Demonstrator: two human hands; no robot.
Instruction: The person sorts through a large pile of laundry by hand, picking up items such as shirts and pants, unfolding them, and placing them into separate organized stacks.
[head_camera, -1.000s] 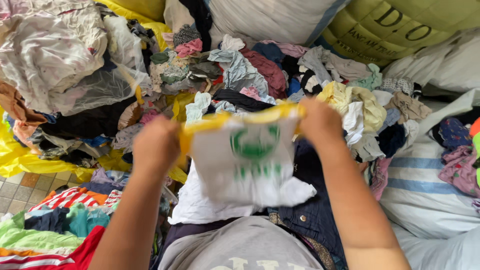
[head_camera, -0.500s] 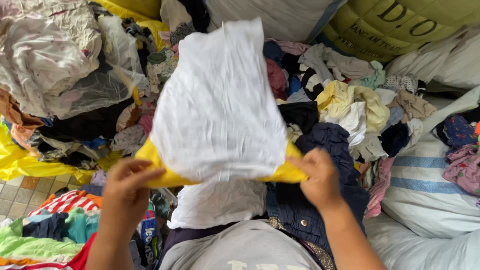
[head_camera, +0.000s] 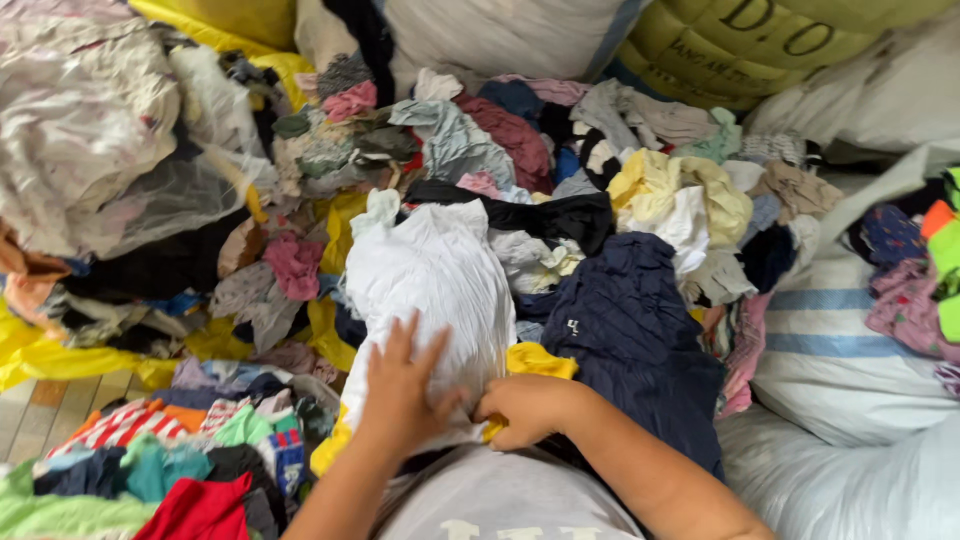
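Left grip (head_camera: 402, 385) lying flat, fingers spread, on crumpled white cotton garment with yellow trim (head_camera: 430, 275). Right grip (head_camera: 520, 408) pinching that trim, beside dark navy ribbed cloth (head_camera: 630, 330).

We are looking at the white shirt (head_camera: 430, 290) with yellow trim, and its near end is hiding under the left hand (head_camera: 400, 385) and the right hand (head_camera: 520, 410), so we are not seeing how the right fingers are gripping it. Both arms are running off the bottom edge, and so is the grey shirt (head_camera: 500, 510) on the body. The dark blue garment (head_camera: 630, 340) is lying partly under other clothes, so its shape is staying unclear.
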